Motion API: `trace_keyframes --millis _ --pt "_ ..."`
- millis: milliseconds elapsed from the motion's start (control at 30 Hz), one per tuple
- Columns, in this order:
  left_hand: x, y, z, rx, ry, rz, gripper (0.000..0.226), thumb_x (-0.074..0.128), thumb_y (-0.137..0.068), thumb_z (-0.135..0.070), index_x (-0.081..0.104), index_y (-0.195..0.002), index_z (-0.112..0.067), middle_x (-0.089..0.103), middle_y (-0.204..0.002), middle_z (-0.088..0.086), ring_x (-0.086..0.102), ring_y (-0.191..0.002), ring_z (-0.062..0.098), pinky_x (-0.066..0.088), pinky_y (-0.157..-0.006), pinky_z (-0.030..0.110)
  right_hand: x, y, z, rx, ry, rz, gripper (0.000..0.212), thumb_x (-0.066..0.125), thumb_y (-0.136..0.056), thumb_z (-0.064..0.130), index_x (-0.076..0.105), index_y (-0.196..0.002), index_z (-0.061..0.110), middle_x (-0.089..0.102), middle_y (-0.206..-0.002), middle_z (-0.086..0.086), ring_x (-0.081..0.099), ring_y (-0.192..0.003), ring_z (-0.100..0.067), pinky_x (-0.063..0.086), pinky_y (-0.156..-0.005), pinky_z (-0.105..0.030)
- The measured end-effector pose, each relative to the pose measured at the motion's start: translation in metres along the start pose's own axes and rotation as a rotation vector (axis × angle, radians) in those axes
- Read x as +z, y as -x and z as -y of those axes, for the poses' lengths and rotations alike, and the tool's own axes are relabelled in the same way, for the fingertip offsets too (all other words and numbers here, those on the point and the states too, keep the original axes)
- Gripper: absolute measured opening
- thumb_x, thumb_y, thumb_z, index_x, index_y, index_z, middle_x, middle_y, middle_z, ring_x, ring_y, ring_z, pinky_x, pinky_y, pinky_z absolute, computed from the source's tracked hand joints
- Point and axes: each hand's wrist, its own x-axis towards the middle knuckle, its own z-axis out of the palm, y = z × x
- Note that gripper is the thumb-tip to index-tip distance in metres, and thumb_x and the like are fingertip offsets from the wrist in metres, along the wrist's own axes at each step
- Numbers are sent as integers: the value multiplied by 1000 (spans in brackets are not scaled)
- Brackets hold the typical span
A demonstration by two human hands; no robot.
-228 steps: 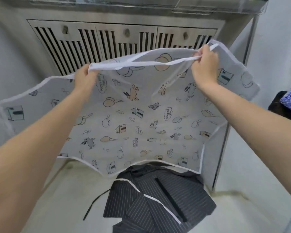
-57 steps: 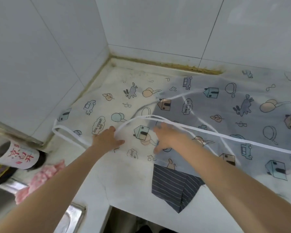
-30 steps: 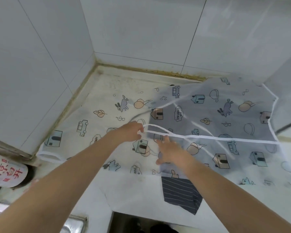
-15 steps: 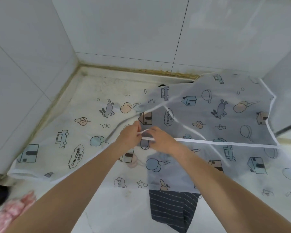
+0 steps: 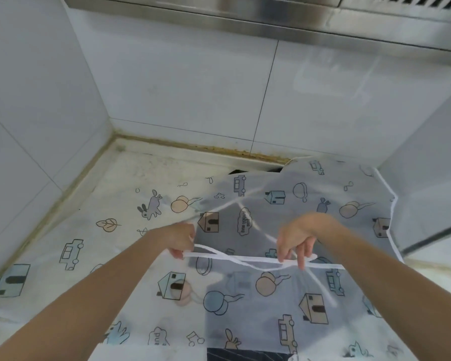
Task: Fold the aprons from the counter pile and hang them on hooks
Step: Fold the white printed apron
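A sheer printed apron (image 5: 151, 259) lies spread flat over the counter (image 5: 167, 165), reaching from the counter's left edge across to its right side, where the cloth laps up against a steel panel (image 5: 427, 199). Its print shows houses, cars, rabbits and balloons, and a white hem runs along its right edge. Near the counter's front edge a dark striped apron (image 5: 245, 355) shows from under the sheer one, and its dark shape tints the cloth above it through the middle and right. The left hand (image 5: 179, 239) pinches one end of a white strap (image 5: 245, 259) between thumb and curled fingers, just above the cloth at the counter's middle. The right hand (image 5: 301, 237) holds the same strap farther right, fingers bent down around it with one fingertip pointing at the cloth. The strap is stretched between the two hands, its two bands crossing partway along. Another white band runs diagonally under the sheer cloth toward the right front. White tiled walls meet at the back left corner, with a stained seam along the counter's back edge, and a steel hood (image 5: 271, 14) spans the top.
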Motion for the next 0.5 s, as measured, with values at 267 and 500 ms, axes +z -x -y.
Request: trace_keyframes --millis 267,500 --pt "-42 -18 -43 171 -83 -422 27 41 -95 -9 53 -118 -7 55 -122 9 54 -108 26 43 -91 33 -74 -37 -9 -120 358 -942 72 60 -89 33 23 -144 7 26 -150 -13 25 -138 -30 24 -111 -41" --pt "-71 -43 -68 261 188 -749 29 37 -96 -3 57 -116 -7 55 -123 8 56 -104 24 39 -87 24 -93 -48 -6 -240 397 -659 20 56 -89 27 52 -82 9 46 -71 4 46 -65 -14 38 -64 -27"
